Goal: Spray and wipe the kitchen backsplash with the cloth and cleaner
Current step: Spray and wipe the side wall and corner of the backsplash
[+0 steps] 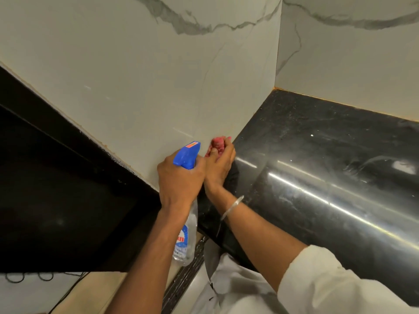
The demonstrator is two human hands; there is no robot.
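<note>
Here the left hand [181,180] grips the spray bottle [187,155] by its neck, nozzle just beside the right hand [218,168], which bunches the red cloth [217,145] against the backsplash [158,87] low by the black countertop [317,155]; squeezing now would likely soak knuckles, not tile.

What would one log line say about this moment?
left hand: grips spray bottle | right hand: holds red cloth at marble backsplash | place: wall corner beside black countertop

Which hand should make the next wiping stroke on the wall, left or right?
Right, most likely. The right hand grips the red cloth close against the backsplash by the counter; the left hand is taken up holding the spray bottle.
</note>
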